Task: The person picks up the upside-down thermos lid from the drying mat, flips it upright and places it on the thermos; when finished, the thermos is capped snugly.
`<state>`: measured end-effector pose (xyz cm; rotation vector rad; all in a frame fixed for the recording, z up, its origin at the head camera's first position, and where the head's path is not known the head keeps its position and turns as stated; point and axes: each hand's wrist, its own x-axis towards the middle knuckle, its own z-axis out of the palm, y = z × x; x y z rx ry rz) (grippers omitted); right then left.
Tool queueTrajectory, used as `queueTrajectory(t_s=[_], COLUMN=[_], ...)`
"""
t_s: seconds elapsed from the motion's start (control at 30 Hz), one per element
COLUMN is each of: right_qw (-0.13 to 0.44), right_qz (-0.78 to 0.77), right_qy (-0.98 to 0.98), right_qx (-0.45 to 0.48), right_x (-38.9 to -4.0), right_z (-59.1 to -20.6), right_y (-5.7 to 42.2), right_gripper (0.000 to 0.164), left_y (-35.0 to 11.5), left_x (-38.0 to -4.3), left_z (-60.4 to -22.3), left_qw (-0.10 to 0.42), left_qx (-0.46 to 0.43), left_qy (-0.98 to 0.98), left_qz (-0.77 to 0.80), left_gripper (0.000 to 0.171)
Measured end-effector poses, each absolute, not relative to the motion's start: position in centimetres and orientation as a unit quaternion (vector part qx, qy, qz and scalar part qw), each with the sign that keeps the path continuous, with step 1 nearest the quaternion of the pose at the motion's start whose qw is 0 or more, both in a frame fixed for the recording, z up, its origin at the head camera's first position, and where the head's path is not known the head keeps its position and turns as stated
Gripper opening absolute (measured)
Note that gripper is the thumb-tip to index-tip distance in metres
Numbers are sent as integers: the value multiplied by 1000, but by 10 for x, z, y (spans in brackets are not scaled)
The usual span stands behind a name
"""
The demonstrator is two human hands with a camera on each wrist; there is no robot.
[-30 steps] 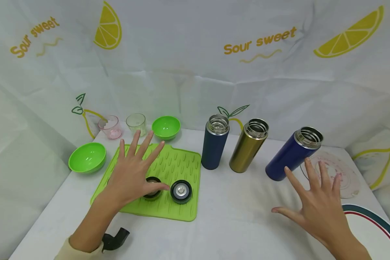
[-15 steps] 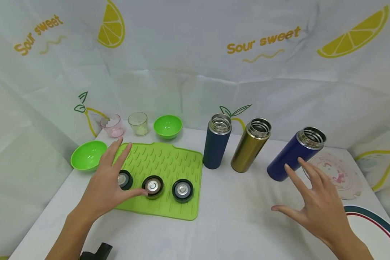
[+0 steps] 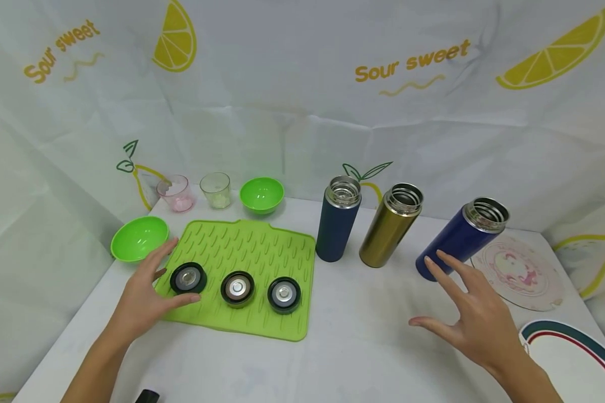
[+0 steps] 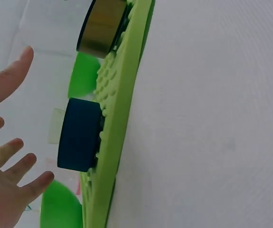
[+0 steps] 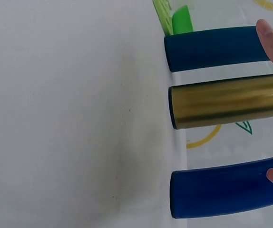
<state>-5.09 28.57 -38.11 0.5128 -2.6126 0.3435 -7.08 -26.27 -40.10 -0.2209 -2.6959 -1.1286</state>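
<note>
The leftmost flask lid [image 3: 188, 278], dark blue outside, lies underside up on the green mat [image 3: 262, 240]. The rightmost flask [image 3: 460, 238], bright blue, stands upright on the desk [image 3: 353, 336], its steel mouth uncapped.

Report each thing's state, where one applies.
Left hand: holding nothing
Right hand: holding nothing
Navy bottle: upright, uncapped
Gold bottle: upright, uncapped
Blue bottle: upright, uncapped
Left lid: detached
Middle lid: detached
Right lid: detached
Left bowl: empty
Right bowl: empty
Pink glass: upright
Clear glass: upright
Mat: flat
</note>
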Motion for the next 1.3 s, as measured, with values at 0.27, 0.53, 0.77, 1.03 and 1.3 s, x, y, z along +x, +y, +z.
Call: queueTrajectory(t_s=[0.27,0.53,0.77,1.03,1.3], right_qw=[219,217,178,170,177], right_qz=[114,105,113,124,138], right_qy=[-944,-942,-951,-950,-945], right_qx=[219,233,224,229,236], right_x=[-58,-56,-56,-57,-58], right_z=[-398,-406,-405,-404,-402], right_y=[277,275,269,261,251], right_gripper=[104,103,99,98,97], left_y=[-271,-269,-275,-273,-234], left_x=[-77,-85,-84,-83,-84], left_z=[-413,-417,-419,-411,-378], left_qw=[21,-36,-29,31,114], left_qx=[-59,-51,-45,-67,-159], left_qy=[-915,-933,-944,-943,-899], left_qz=[-398,-355,-324,-325,-392], left_gripper=[109,92,81,81,78])
